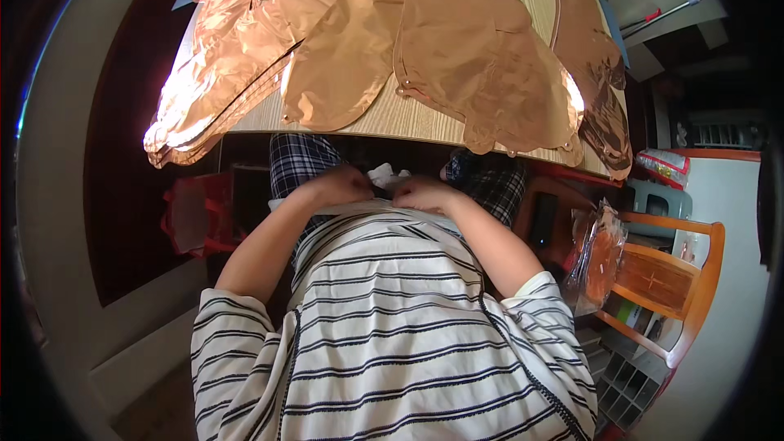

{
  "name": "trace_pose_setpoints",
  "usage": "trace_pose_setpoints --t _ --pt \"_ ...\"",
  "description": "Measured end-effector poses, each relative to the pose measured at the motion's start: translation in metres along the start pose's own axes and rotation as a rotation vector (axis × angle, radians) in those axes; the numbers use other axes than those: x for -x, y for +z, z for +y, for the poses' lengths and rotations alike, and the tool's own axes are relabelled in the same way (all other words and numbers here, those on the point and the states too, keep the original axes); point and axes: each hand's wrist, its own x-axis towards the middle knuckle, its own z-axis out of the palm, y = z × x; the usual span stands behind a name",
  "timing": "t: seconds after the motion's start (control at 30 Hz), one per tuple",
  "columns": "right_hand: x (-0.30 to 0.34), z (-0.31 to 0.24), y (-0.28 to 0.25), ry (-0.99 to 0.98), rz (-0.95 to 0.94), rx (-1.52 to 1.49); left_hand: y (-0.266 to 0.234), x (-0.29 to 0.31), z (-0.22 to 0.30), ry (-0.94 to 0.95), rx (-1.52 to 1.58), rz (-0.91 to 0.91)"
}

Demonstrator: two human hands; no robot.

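Note:
My left hand (345,185) and my right hand (421,194) are close together over my lap, below the table's near edge. Both have curled fingers; whatever lies in them is too dark and small to make out. Just beyond them, between my knees, is a crumpled white thing (380,172). Copper-coloured sheets that look like flat foil balloons (327,65) overlap across the wood-grain table (408,124). Their rounded lower ends hang over the edge, above my hands. Neither hand touches them.
To the right, a wooden chair (661,273) has a clear plastic bag (600,257) with orange contents by its near side. A red bag (192,212) stands at the left below the table. A long-handled tool (665,13) lies at the far right.

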Motion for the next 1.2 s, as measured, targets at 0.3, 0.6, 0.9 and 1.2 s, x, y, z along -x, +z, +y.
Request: trace_pose_setpoints --t 0.3,0.6,0.9,1.2 --pt "0.01 -0.023 -0.006 0.023 0.082 -0.205 -0.003 0.019 -0.002 -0.084 0.197 -0.009" --pt "0.047 -0.068 -0.017 -0.241 0.468 -0.079 -0.014 0.023 0.062 0.329 0.025 0.214" --pt "0.122 -0.161 0.011 -0.501 0.005 -1.361 -0.067 0.101 0.176 0.834 -0.234 0.41" --pt "0.158 -0.186 -0.042 -0.85 0.601 -0.053 -0.077 0.121 0.184 0.536 0.489 0.03"
